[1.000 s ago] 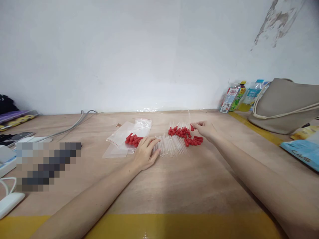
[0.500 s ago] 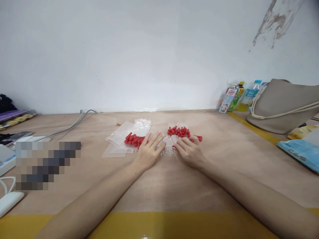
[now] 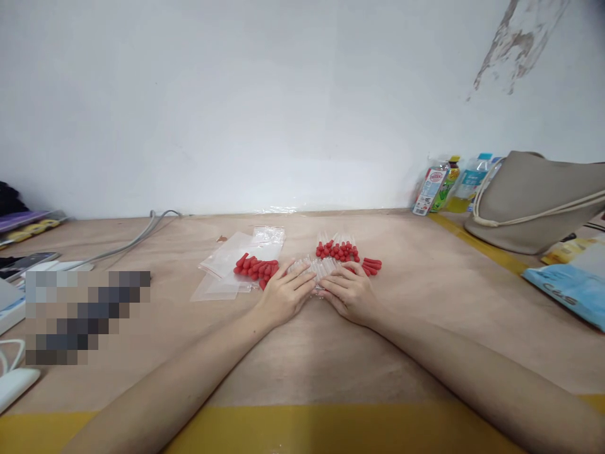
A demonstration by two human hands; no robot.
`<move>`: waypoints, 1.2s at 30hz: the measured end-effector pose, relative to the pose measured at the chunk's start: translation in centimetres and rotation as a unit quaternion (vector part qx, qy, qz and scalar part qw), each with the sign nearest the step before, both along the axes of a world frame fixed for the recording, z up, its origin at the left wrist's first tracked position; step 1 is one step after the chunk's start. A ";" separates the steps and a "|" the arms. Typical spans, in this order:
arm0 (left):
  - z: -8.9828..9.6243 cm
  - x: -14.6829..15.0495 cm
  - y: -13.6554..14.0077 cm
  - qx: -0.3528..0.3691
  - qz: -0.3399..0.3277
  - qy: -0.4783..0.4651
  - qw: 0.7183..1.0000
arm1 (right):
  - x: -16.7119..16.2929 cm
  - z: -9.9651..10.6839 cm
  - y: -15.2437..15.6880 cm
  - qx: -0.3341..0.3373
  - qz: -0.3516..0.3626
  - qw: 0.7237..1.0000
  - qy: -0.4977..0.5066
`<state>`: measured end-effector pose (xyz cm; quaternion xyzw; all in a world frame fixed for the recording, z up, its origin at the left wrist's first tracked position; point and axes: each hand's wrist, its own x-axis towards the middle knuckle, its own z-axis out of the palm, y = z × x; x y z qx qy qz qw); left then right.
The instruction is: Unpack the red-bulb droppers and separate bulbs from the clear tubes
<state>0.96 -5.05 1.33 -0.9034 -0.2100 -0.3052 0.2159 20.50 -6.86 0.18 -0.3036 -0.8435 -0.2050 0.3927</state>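
A spread of thin clear dropper tubes [image 3: 317, 267] lies between my two hands. My left hand [image 3: 287, 291] rests on their left side with its fingers stretched out, just right of a pile of red rubber bulbs [image 3: 255, 268]. On the other side, my right hand [image 3: 350, 291] lies over the tubes' right ends, fingers extended and slightly bent. Beyond it is a bunch of droppers with red bulbs [image 3: 338, 250] fitted, bulbs toward me. A few loose red bulbs [image 3: 372, 266] sit beside my right fingers. The tubes' near ends are partly hidden under both hands.
Clear zip bags [image 3: 222, 258] lie under and behind the left bulb pile. At the right stand drink bottles [image 3: 467, 183], a grey bag [image 3: 534, 202] and a blue packet [image 3: 562, 293]. A grey cable [image 3: 137, 238] and white power strip [image 3: 12, 315] are at the left.
Both hands have shifted slightly toward me at the near side of the tubes. My right hand has moved left off the loose bulbs, so more of them show.
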 end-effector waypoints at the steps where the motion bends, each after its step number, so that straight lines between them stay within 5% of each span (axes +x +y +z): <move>1: 0.0 0.0 0.0 -0.008 -0.010 0.001 1.000 | 0.1 0.0 0.1 0.005 0.017 1.000 -0.006; 6: 0.1 -0.3 -0.4 -0.033 -0.039 0.001 0.999 | 0.5 0.0 0.4 0.026 0.079 0.996 -0.038; 14: -0.2 -0.8 -0.7 -0.056 -0.054 0.001 0.997 | 0.7 -0.2 0.1 0.085 0.078 0.991 -0.062; 27: -0.3 -1.9 -0.8 -0.076 -0.073 -0.022 0.994 | 1.9 0.0 -0.2 0.081 0.101 0.988 -0.087; 36: -1.1 -2.8 1.1 -0.071 0.031 -0.133 0.988 | 4.7 0.1 2.5 -0.018 -0.055 0.991 0.125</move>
